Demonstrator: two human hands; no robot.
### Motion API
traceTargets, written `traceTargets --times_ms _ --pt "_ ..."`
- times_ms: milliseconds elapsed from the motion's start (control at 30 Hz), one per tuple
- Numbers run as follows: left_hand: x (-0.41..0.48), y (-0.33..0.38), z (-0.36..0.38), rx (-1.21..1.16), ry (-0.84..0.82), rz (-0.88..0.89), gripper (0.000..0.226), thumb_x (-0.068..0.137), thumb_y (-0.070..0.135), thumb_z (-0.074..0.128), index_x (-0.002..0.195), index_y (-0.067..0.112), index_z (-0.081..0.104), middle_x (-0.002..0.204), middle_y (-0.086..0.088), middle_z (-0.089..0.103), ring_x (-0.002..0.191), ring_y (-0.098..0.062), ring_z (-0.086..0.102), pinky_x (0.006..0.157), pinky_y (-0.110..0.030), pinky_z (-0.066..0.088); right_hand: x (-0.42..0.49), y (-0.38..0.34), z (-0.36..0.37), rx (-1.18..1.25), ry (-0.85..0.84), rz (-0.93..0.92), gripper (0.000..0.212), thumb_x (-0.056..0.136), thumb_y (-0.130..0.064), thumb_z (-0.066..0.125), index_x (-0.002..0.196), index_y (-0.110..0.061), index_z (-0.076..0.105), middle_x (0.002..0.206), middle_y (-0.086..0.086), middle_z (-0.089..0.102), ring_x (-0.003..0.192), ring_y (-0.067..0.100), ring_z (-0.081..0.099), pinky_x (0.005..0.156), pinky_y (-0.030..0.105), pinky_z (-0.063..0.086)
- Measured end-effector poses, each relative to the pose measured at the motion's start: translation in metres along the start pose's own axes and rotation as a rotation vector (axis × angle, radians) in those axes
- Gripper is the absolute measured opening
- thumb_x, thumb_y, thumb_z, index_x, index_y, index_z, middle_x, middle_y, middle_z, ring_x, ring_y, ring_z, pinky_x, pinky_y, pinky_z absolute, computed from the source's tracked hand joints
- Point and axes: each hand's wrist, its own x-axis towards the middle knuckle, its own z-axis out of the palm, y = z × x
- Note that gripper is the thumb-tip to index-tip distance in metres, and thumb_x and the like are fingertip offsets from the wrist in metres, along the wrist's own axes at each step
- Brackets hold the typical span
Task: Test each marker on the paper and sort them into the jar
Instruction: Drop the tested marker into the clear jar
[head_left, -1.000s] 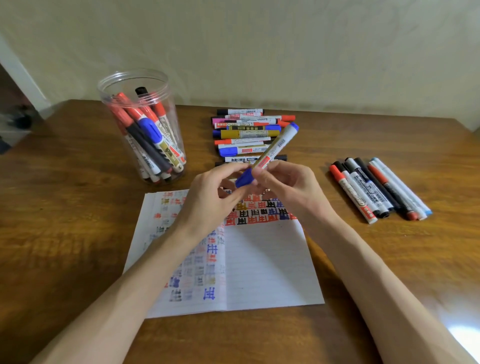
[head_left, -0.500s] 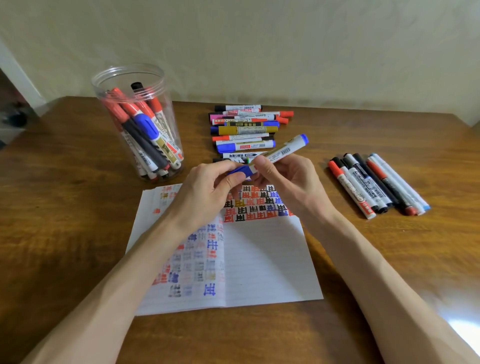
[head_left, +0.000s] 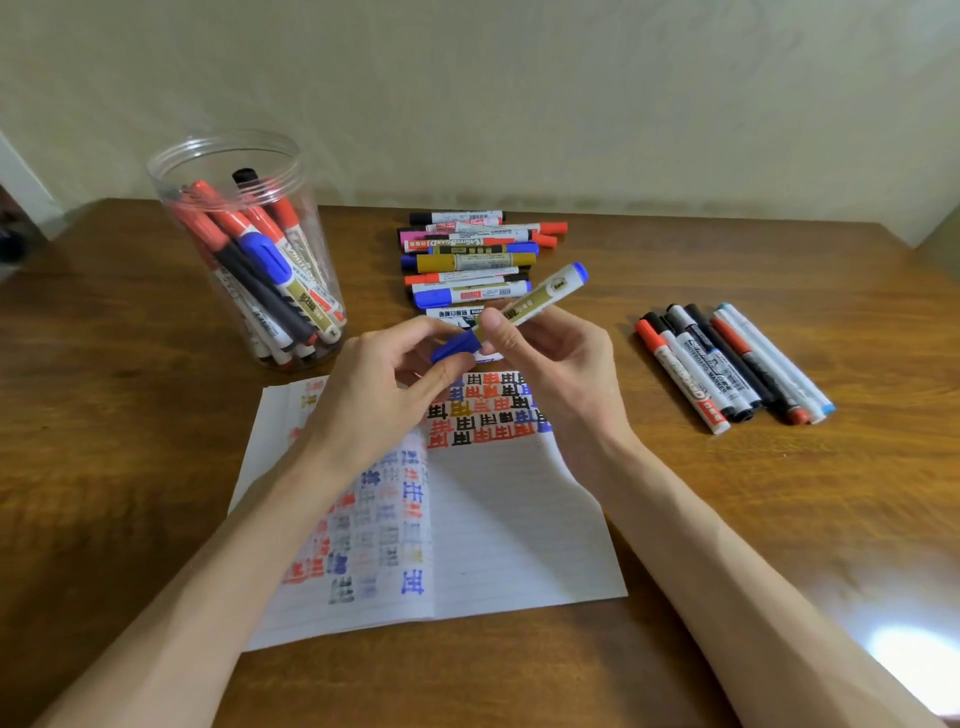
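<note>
A blue marker (head_left: 540, 297) with a white and gold barrel hangs tilted above the paper (head_left: 498, 525). My right hand (head_left: 556, 364) grips its barrel. My left hand (head_left: 379, 384) pinches its blue cap (head_left: 457, 347) at the lower end; the cap sits on the marker. The lined paper carries rows of red, black, blue and gold test marks. A clear plastic jar (head_left: 244, 249) at the back left holds several red, blue and black markers.
A stack of several markers (head_left: 467, 260) lies behind my hands at the table's middle back. Another row of several markers (head_left: 727, 364) lies to the right. The wooden table (head_left: 779, 519) meets a pale wall at the back.
The marker has turned in my hands and tipped flatter, so the gold label now faces up. Both hands stay on it above the paper.
</note>
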Motion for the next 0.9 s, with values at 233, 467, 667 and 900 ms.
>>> traceTargets --times_ms 233,467,667,900 --pt "0.0 0.0 -0.001 0.053 -0.076 0.017 0.037 0.1 0.045 0.051 0.118 0.02 0.072 0.08 0.013 0.07 0.08 -0.009 0.068 0.063 -0.024 0.057 0.004 0.0 -0.006 -0.021 -0.041 -0.02 0.02 0.099 -0.014 0.071 0.113 0.0 0.074 0.108 0.007 0.08 0.1 0.018 0.077 0.087 0.029 0.06" --pt "0.0 0.004 -0.009 -0.055 -0.187 -0.037 0.029 0.103 0.038 0.051 0.114 0.021 0.071 0.078 0.007 0.068 0.074 -0.017 0.066 0.061 -0.025 0.053 0.007 -0.005 -0.013 -0.043 -0.17 -0.065 0.012 0.099 -0.006 0.068 0.11 -0.004 0.072 0.114 0.009 0.078 0.108 0.02 0.075 0.092 0.029 0.059" --pt "-0.003 0.0 -0.016 -0.068 -0.2 -0.021 0.021 0.104 0.037 0.054 0.1 0.024 0.071 0.071 0.003 0.066 0.065 -0.012 0.063 0.061 -0.023 0.051 0.003 -0.007 -0.009 -0.038 -0.158 0.042 0.019 0.1 -0.016 0.07 0.114 -0.005 0.074 0.107 0.004 0.08 0.098 0.015 0.076 0.089 0.03 0.058" --pt "-0.007 0.001 -0.013 0.064 -0.191 -0.011 0.027 0.099 0.043 0.06 0.119 0.028 0.072 0.1 0.016 0.075 0.095 -0.004 0.071 0.077 -0.035 0.063 -0.004 -0.002 0.008 -0.08 0.055 0.112 0.024 0.095 -0.037 0.075 0.088 -0.014 0.078 0.083 -0.001 0.08 0.078 0.009 0.074 0.073 0.022 0.058"
